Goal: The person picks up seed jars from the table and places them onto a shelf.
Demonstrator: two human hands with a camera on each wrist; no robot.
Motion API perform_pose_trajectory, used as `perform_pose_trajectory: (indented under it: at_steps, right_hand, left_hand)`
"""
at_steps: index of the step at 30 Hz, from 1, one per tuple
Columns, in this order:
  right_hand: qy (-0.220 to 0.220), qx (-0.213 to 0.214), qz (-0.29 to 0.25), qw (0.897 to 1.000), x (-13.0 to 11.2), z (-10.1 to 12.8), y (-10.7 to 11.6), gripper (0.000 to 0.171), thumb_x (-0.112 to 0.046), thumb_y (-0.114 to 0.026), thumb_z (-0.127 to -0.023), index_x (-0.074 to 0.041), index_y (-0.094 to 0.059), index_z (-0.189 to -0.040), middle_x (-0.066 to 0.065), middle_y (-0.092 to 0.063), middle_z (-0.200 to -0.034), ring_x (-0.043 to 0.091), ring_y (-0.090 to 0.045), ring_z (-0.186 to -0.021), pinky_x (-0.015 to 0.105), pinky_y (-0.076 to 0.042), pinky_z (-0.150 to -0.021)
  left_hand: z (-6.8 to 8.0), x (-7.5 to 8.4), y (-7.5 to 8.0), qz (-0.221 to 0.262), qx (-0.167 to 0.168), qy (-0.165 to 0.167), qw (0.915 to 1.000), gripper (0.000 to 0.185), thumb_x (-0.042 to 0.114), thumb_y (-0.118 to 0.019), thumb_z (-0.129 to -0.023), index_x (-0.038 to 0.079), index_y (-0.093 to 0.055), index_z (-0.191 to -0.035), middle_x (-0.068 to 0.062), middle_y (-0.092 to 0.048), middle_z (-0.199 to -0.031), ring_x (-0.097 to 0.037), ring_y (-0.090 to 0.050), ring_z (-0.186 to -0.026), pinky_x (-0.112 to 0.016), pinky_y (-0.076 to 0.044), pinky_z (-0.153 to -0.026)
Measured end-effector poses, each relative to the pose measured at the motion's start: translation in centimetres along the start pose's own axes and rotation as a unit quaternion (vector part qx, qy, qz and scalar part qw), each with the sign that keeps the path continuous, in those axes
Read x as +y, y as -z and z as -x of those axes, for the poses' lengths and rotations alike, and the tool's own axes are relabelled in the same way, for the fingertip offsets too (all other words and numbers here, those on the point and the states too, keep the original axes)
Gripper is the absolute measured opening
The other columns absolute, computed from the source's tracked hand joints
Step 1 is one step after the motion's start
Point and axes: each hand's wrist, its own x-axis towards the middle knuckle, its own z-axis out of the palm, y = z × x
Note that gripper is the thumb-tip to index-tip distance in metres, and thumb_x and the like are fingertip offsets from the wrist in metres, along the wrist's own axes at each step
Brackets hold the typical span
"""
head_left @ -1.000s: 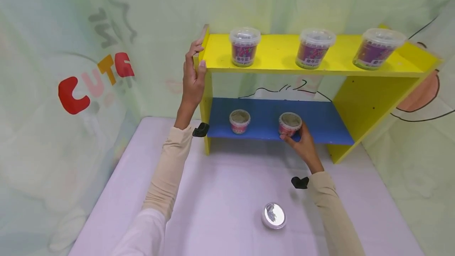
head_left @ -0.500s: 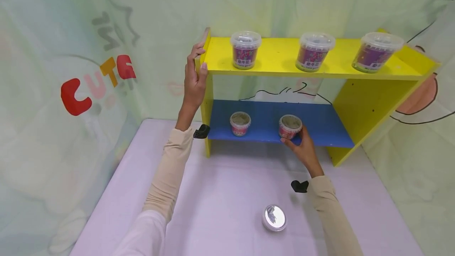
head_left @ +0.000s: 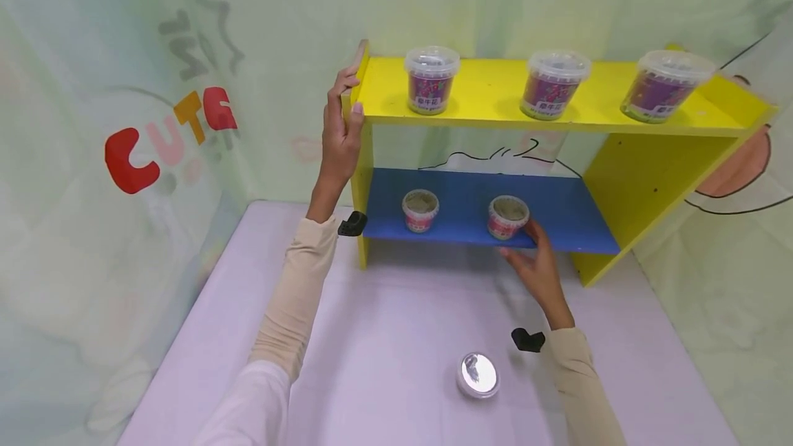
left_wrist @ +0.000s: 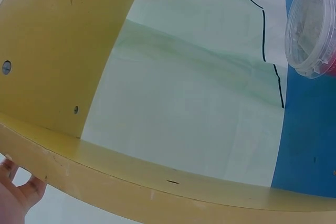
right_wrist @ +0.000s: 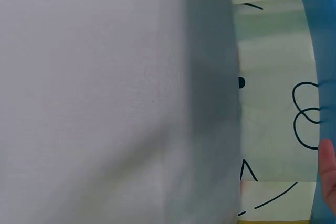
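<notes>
The small pot (head_left: 508,217) nearest the right hand (head_left: 537,268) stands upright on the blue lower shelf (head_left: 570,215) of the yellow rack (head_left: 644,177), close to the shelf's front edge, lidless, with pale filling showing at its mouth. Nearest the camera, a round shiny lid (head_left: 478,375) lies flat on the lilac worktop (head_left: 384,336), just left of the right forearm and well apart from the rack. Beyond the lid, the right hand hovers just in front of the blue shelf's edge, fingers loosely spread and relaxed, holding nothing; its fingertips (head_left: 534,229) are just beside the small pot, and whether they touch it cannot be told. In the right wrist view only a fingertip (right_wrist: 328,174) shows beside the blue edge. To the left of this pot, a second small pot (head_left: 420,210) of the same kind stands on the same shelf, well apart from it. The left hand (head_left: 340,131) is raised at the rack's upper left corner, gripping the end of the yellow top shelf (head_left: 489,98) with fingers on the outer side and thumb on the front edge; the left wrist view shows its fingertips (left_wrist: 21,195) under the yellow board. Farthest back, three lidded tubs with purple labels stand in a row on the top shelf: the left tub (head_left: 430,80), the middle tub (head_left: 551,85) and the right tub (head_left: 665,85)
</notes>
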Motion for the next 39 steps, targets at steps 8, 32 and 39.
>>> perform_pose_trajectory:
  at_steps: [8, 32, 39]
  right_hand:
    - [-0.046, -0.014, -0.011, 0.999, -2.1, 3.4, 0.2, 0.063, -0.010, -0.061, -0.095, 0.005, -0.030, -0.148, 0.029, -0.039, -0.146, 0.025, -0.048, -0.130, 0.000, -0.041, -0.080]
    - [-0.056, -0.430, 0.004, 0.901, -4.1, 12.5, -2.9, 0.063, -0.030, -0.072, -0.087, -0.004, -0.048, -0.139, 0.021, -0.053, -0.138, 0.045, -0.047, -0.124, 0.048, -0.044, -0.104]
    - [-0.046, -0.412, 0.034, 0.910, -3.9, 13.2, -2.6, 0.071, -0.032, -0.078, -0.080, -0.008, -0.049, -0.140, 0.018, -0.054, -0.139, 0.031, -0.050, -0.123, 0.027, -0.042, -0.103]
  left_hand:
    - [0.1, -2.6, 0.0, -0.014, 0.016, -0.015, 0.9997, 0.034, 0.002, -0.037, -0.095, -0.009, -0.037, -0.128, -0.029, -0.035, -0.147, -0.033, -0.033, -0.140, -0.033, -0.026, -0.117]
    - [-0.1, 0.1, -0.3, 0.002, 0.005, 0.006, 1.0000, 0.034, -0.002, -0.036, -0.094, -0.015, -0.036, -0.125, -0.035, -0.034, -0.145, -0.038, -0.037, -0.132, -0.027, -0.034, -0.097]
    - [0.0, -0.2, -0.2, -0.003, 0.009, -0.003, 1.0000, 0.034, -0.001, -0.038, -0.095, -0.015, -0.035, -0.126, -0.033, -0.035, -0.145, -0.037, -0.036, -0.134, -0.029, -0.033, -0.107]
